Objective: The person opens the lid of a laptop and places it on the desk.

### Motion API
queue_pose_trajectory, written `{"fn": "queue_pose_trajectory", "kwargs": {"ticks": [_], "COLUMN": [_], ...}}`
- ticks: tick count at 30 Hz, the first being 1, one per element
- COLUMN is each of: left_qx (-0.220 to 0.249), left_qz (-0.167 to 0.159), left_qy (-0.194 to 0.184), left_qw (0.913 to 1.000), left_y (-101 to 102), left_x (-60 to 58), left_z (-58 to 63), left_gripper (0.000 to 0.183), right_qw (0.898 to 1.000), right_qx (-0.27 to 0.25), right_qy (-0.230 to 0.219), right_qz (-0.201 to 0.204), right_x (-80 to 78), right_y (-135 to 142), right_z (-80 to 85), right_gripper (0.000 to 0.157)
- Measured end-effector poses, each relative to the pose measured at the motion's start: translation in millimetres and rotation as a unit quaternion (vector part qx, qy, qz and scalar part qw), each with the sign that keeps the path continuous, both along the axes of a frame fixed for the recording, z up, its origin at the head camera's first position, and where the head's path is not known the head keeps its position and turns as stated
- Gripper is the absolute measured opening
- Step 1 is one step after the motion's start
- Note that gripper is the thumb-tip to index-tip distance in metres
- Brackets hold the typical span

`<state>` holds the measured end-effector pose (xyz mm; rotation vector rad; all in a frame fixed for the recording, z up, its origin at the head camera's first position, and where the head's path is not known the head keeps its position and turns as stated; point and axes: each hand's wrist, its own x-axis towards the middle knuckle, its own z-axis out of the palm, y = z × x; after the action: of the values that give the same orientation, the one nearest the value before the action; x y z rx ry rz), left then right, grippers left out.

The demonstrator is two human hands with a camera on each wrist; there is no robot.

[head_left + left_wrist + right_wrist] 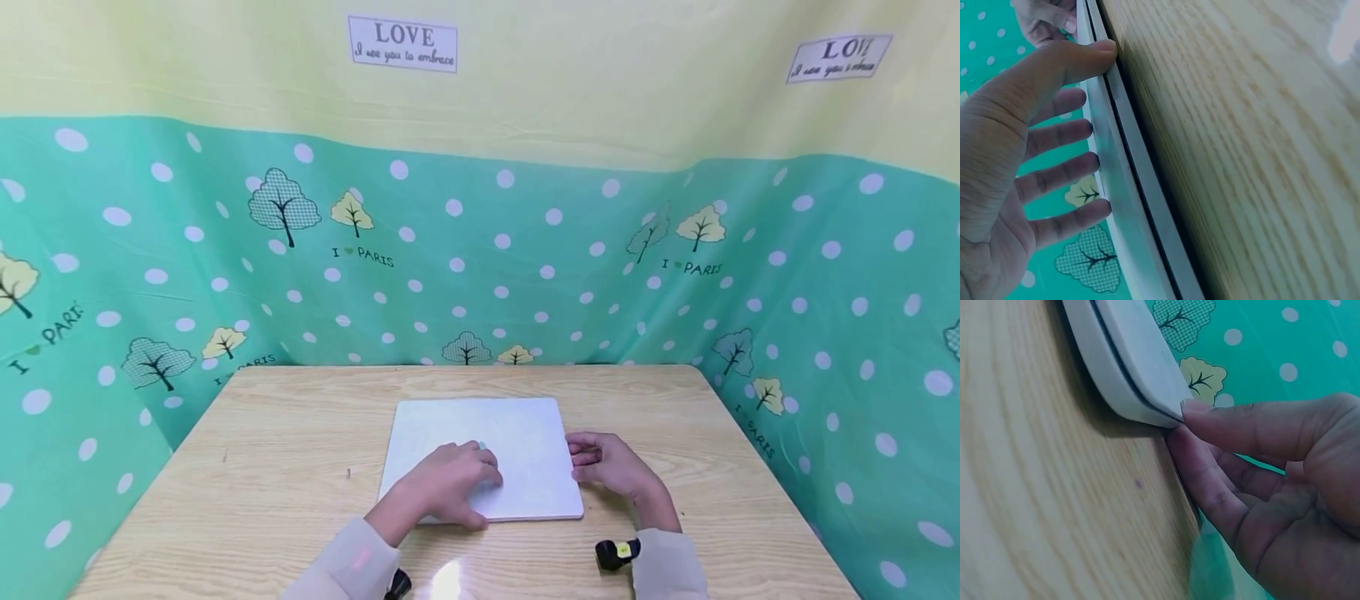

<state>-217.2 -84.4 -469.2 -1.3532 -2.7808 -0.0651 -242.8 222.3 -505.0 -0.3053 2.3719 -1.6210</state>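
A white closed laptop (525,433), flat with rounded corners, lies on the wooden table. Its dark seam between lid and base shows in both wrist views. My left hand (453,479) is over the front left part of the lid. In the left wrist view its spread, fairly straight fingers (1063,172) reach the lid, and the thumb (1094,56) lies against the front edge. At the laptop's right side, my right hand (611,462) pinches the edge, thumb (1254,428) at the lid's rim and index finger (1204,475) just below it.
Bare wooden tabletop (277,450) surrounds the laptop. A green and yellow printed curtain (480,217) hangs behind the table and along both sides. Black wrist cameras (617,553) sit at the pale sleeves (667,562).
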Motion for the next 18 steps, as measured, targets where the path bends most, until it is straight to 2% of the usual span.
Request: {"fn": "queue_pose_trajectory", "kwargs": {"ticks": [4,10,13,15,18], "left_qx": [-0.001,-0.002,0.008,0.019,0.031], "left_qz": [-0.011,-0.022,-0.017,-0.007,0.008], "left_qy": [0.005,0.005,-0.008,-0.002,-0.005], "left_qw": [0.9999,0.9997,0.9998,0.9998,0.9995], "left_y": [0,-3,-4,-6,-7], "left_x": [-0.3,0.0,-0.5,-1.7,-2.4], "left_z": [2.9,10.0,15.1,19.1,22.5], "left_gripper": [0.048,0.044,0.036,0.032,0.033], "right_qw": [1.0,1.0,1.0,1.0,0.999], "right_qx": [0.0,0.007,-0.001,-0.007,-0.022], "right_qy": [0.002,0.003,-0.007,-0.016,-0.031], "right_qz": [0.014,0.014,0.017,0.018,0.019], "right_x": [-0.3,0.3,-0.1,-0.7,-1.1], "right_y": [4,5,5,6,6], "right_z": [-2.1,-3.1,-4.2,-5.1,-5.4], "right_gripper": [0.052,0.046,0.046,0.048,0.052]}}
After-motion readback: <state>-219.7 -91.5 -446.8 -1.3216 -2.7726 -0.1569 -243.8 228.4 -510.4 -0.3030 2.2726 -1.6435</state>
